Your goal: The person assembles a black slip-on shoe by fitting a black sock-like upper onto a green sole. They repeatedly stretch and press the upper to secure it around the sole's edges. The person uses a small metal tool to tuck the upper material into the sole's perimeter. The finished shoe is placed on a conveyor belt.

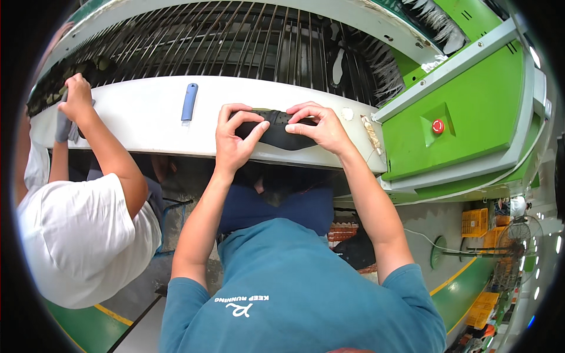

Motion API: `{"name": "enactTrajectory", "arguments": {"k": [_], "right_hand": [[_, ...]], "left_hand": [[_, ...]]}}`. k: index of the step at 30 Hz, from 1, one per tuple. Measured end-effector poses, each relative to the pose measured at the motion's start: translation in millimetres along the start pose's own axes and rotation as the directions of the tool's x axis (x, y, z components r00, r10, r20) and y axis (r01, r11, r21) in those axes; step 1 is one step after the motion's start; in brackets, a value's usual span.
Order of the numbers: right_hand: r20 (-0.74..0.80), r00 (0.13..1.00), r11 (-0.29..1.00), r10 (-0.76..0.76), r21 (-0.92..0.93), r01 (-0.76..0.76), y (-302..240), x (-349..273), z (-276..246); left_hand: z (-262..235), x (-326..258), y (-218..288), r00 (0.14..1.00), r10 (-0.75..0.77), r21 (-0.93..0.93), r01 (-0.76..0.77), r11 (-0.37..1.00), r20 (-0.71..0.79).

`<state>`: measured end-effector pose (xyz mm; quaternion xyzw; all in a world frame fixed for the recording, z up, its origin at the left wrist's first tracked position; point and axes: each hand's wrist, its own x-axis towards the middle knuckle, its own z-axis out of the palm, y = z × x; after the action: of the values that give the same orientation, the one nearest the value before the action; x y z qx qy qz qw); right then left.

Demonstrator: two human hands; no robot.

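Observation:
A black shoe (282, 139) with small holes in its top lies across the front of the white ledge, in both my hands. My left hand (236, 136) pinches its left end between thumb and fingers. At the other end, the thumb and fingertips of my right hand (322, 126) grip the upper edge. The shoe's underside is hidden from me. To the left of my left hand, a small tool with a blue handle (189, 103) rests on the white ledge (147, 100).
Beyond the ledge runs a rack of metal rods (235, 44). A green machine housing (465, 112) with a red button (438, 126) borders the right side. At left, a co-worker in a white shirt (88, 235) works close by. A beige wrapped roll (372, 136) lies near the ledge's right end.

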<state>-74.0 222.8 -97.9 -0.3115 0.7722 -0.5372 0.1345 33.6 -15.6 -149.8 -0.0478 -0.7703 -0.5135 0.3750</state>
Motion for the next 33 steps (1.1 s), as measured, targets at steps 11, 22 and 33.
{"name": "enactTrajectory", "arguments": {"k": [11,22,33], "right_hand": [[0.030,1.000,0.989,-0.010,0.148,0.005,20,-2,-11],[0.103,0.988,0.957,0.112,0.256,-0.135,15,8,-20],[-0.101,0.956,0.934,-0.275,-0.263,0.241,-15,7,32]], "left_hand": [[-3,-1,-1,1.000,-0.012,0.015,0.012,1.000,0.015],[-4,2,4,0.995,-0.064,0.084,0.057,0.995,0.081],[-7,18,10,0.968,-0.159,0.147,0.131,0.980,0.195]]}}
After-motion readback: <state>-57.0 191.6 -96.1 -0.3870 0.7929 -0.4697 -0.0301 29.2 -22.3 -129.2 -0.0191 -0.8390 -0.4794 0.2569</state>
